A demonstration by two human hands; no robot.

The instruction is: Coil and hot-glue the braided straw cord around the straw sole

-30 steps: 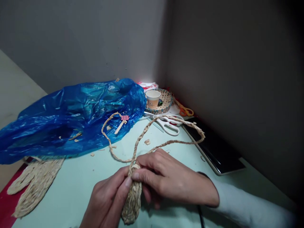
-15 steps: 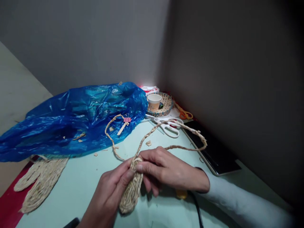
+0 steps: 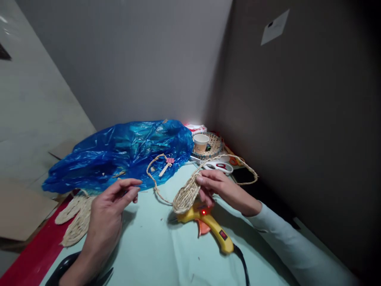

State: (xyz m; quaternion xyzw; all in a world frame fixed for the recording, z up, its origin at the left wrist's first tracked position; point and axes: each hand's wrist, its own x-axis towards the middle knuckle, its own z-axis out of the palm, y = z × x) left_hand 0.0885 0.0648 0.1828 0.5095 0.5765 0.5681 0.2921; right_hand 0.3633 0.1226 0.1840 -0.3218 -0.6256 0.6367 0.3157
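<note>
My right hand (image 3: 218,188) pinches the narrow end of a coiled braided-straw piece (image 3: 185,197) between thumb and fingers. From it a loose straw braid (image 3: 242,162) loops out to the right, and another length runs left to a pink binder clip (image 3: 170,160). My left hand (image 3: 111,210) is held apart on the left, empty, thumb and forefinger slightly separated. Beneath the straw piece and my right hand lies a yellow glue gun (image 3: 222,234) with a red light on and an orange trigger. Its nozzle end is partly hidden.
A blue plastic bag (image 3: 119,147) covers the back left. Another flat braided-straw piece (image 3: 77,224) lies at the left, partly behind my left hand. White scissors (image 3: 224,168), a woven tray (image 3: 216,145) and a paper cup (image 3: 201,143) stand at the back. A black cord (image 3: 242,260) runs to the front.
My left hand has let go of the straw piece and moved left. My right hand has lifted it away from me, bringing the glue gun into view. The camera view has shifted.
</note>
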